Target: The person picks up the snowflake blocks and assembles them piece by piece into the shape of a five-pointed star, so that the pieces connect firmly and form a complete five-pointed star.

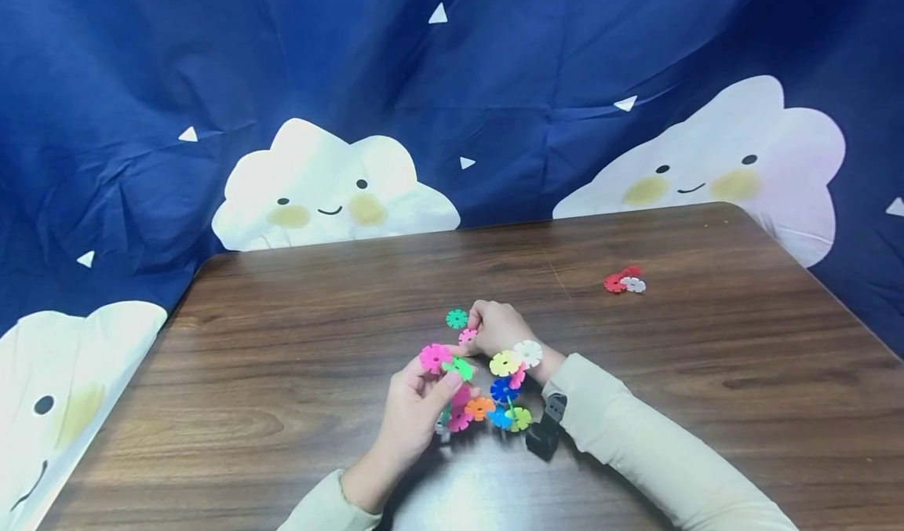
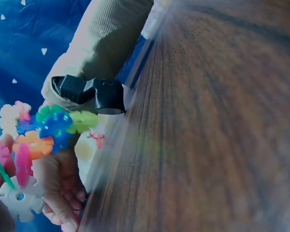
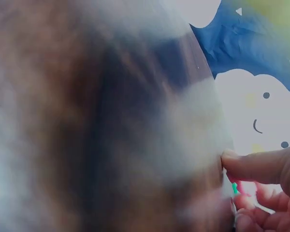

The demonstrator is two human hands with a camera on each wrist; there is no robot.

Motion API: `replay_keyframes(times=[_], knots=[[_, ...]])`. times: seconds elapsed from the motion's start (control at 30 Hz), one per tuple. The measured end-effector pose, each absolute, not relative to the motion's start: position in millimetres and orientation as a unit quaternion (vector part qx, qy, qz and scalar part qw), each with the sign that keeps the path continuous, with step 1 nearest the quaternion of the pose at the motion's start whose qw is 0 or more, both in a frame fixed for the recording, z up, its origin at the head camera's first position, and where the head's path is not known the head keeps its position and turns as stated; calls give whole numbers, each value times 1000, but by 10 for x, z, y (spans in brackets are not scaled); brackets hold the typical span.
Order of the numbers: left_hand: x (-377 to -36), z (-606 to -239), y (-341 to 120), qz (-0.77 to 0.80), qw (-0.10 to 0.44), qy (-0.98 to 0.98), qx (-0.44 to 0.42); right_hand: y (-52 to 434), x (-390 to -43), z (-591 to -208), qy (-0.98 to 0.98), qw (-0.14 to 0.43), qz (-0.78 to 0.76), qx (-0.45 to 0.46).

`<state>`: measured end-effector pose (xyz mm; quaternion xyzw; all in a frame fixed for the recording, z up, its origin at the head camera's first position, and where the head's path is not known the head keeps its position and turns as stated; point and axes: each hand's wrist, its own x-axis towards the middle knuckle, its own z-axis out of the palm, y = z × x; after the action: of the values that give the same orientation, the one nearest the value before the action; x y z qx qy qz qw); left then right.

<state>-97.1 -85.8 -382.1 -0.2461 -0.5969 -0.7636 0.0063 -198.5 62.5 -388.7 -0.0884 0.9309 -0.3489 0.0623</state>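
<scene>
My left hand (image 1: 410, 409) holds a chain of interlocking plastic flower discs between thumb and fingers. At its near end are a magenta disc (image 1: 435, 358) and a green disc (image 1: 458, 369). The chain curves round through an orange disc (image 1: 480, 409), a dark blue disc (image 1: 504, 390) and a yellow disc (image 1: 504, 363) to a white disc (image 1: 527, 354) by the right wrist. My right hand (image 1: 500, 329) pinches a small pink disc (image 1: 468, 336) at its fingertips, just beyond the left hand. Close by is a separate-looking teal disc (image 1: 457, 318). Fingers partly hide the chain's left part.
Farther back on the right of the brown wooden table (image 1: 318, 303) lie red discs (image 1: 615, 283) and a pale disc (image 1: 633, 285). A black camera (image 1: 542, 438) hangs at the right wrist. Behind the table is a blue cloth (image 1: 494, 84) with clouds.
</scene>
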Motion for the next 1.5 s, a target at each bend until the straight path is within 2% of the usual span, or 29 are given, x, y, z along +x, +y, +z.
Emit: replay_keyframes(times=[0.23,0.5,0.73,0.83,1.03,1.27,1.5], knots=[[-978,-3806,-844,-757,-5,-612,-227,673,-1941,-3908,924,24,-367,-103],[-987,-3799,-825,-754,-10,-621,-213,839,-1930,-3971,895,40,-432,-105],[-999,-3785,-806,-754,-4,-632,-179,989,-1835,-3845,835,37,-539,-100],[-1003,-3779,-806,-756,4,-632,-173,1076,-1849,-3834,802,20,-591,-81],[-1011,-3780,-809,-755,22,-629,-184,1236,-1858,-3710,750,-58,-656,-56],[-1030,-3775,-787,-765,38,-613,-194,1377,-1686,-3372,753,-136,-630,-130],[-1051,-3751,-746,-774,59,-599,-196,1245,-1338,-3140,768,-129,-582,-233]])
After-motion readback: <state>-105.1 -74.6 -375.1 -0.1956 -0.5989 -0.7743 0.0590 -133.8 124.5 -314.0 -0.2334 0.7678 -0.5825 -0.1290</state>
